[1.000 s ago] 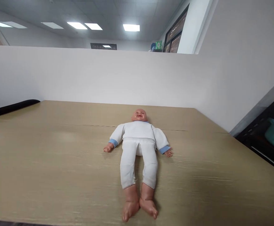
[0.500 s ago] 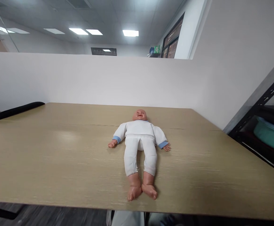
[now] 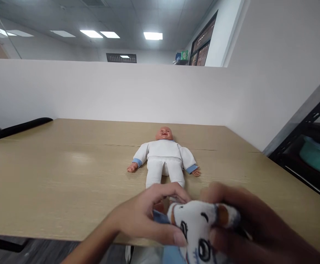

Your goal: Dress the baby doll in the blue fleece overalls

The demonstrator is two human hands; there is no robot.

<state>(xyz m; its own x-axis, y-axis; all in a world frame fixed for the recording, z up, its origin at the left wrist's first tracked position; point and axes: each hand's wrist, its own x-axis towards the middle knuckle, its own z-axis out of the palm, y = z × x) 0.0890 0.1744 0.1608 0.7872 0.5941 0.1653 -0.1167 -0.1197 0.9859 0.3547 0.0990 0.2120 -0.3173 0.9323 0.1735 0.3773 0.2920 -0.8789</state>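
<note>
A baby doll [image 3: 164, 149] in a white outfit with blue cuffs lies on its back on the table, head toward the wall. Its lower legs are mostly hidden behind my hands. Over the table's near edge, both hands hold a white plush toy [image 3: 197, 223] with a cartoon face, an orange-and-grey ear and blue cloth below. My left hand [image 3: 149, 214] curves round the toy's left side, thumb across its front. On the other side, my right hand [image 3: 239, 216], blurred by motion, grips it near the ear with the thumb in front.
The wooden table [image 3: 66, 183] meets a white partition wall [image 3: 121, 91] at its far side. At the right stands a black metal shelf rack [image 3: 300, 143] with a teal container [image 3: 317, 157]. A black curved edge [image 3: 19, 128] borders the far left.
Both hands have come into view from below, bringing the plush toy in front of the doll's feet. The doll stays where it was on the table.
</note>
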